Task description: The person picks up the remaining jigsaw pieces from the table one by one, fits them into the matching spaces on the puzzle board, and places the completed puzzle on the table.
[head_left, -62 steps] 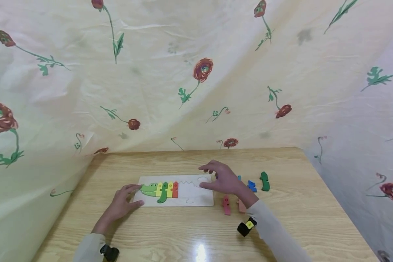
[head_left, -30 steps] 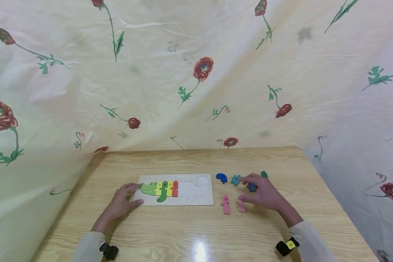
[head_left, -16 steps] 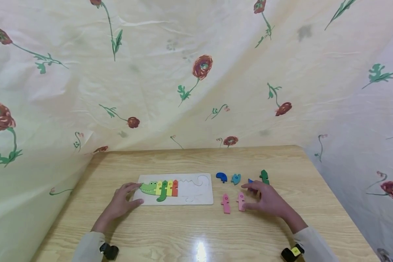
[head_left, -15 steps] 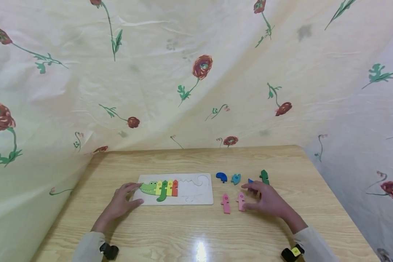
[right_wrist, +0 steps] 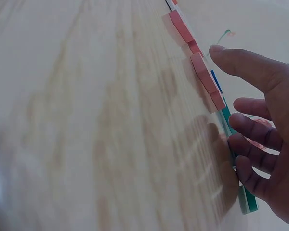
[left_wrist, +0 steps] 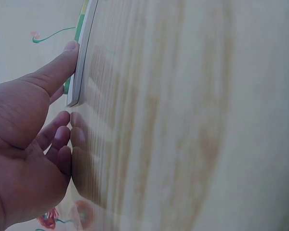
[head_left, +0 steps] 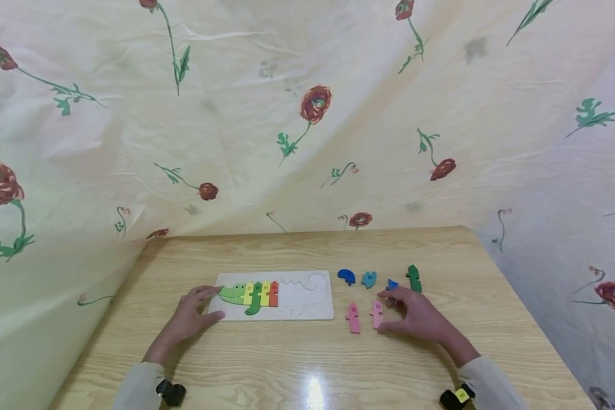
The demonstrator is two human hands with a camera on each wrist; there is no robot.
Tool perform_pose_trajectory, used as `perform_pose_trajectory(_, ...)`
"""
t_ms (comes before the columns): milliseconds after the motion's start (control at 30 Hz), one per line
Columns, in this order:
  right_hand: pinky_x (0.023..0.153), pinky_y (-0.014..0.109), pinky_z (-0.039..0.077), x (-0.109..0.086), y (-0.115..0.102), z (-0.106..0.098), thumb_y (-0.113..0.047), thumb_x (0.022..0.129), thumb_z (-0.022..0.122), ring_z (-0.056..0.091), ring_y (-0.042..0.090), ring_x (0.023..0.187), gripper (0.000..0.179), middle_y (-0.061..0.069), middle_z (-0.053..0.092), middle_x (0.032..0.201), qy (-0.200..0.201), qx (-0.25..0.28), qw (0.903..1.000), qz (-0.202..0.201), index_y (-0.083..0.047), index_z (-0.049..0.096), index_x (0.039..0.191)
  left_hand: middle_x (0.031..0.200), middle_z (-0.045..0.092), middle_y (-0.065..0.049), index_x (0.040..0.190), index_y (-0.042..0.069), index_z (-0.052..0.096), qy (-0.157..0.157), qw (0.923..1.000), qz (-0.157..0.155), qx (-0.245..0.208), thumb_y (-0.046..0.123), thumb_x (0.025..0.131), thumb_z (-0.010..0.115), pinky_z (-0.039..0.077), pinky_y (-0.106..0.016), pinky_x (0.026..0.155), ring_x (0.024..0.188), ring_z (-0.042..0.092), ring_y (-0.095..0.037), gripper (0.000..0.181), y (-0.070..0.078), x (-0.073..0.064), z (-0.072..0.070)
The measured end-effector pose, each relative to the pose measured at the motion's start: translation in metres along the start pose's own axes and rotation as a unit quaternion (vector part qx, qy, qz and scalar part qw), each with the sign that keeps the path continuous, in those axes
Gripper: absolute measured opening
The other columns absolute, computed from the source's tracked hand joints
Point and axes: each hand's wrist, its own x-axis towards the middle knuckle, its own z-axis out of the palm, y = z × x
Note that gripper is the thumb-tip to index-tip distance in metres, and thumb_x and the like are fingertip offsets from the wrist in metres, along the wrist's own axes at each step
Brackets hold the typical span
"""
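Puzzle pieces (head_left: 354, 320), six loose, one board (head_left: 307, 299), two hands (head_left: 417, 316)

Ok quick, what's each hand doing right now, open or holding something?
Left hand: open, touching the edge of the puzzle board.
Right hand: open, holding nothing, right by the nearer pink piece.

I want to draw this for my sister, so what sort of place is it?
Probably an indoor play corner: there's a wooden table with a crocodile puzzle board on it, and a flowered sheet hanging around it like walls. The room beyond doesn't show.
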Motion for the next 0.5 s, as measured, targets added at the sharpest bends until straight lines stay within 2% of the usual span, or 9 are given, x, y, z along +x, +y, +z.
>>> perform_pose_trajectory(233, 0.071, 0.023, 0.048, -0.0001, 0.0005, 0.0005, -0.05, 0.076, 0.088, 0.052, 0.01, 0.085, 0.069, -0.007, 0.061, 0.099, -0.009, -0.014, 0.9998, -0.007, -0.007, 0.069, 0.126, 0.157, 0.036, -0.023, 0.149, 0.013, 0.052, 0.001, 1.0, 0.0, 0.004, 0.031, 0.091, 0.079, 0.034, -0.07, 0.108, 0.138, 0.031, -0.046, 0.067, -0.0001, -0.0001, 0.0005)
perform_pose_trajectory(500, 0.081, 0.025, 0.053, -0.0003, 0.0012, 0.0024, -0.057, 0.075, 0.086, 0.056, 0.007, 0.094, 0.074, -0.009, 0.064, 0.11, -0.018, -0.035, 0.9992, 0.011, -0.009, 0.068, 0.129, 0.156, 0.036, -0.024, 0.149, 0.012, 0.053, 0.002, 1.0, 0.008, 0.003, 0.031, 0.091, 0.079, 0.034, -0.07, 0.107, 0.137, 0.032, -0.046, 0.067, -0.0007, -0.0001, -0.0001)
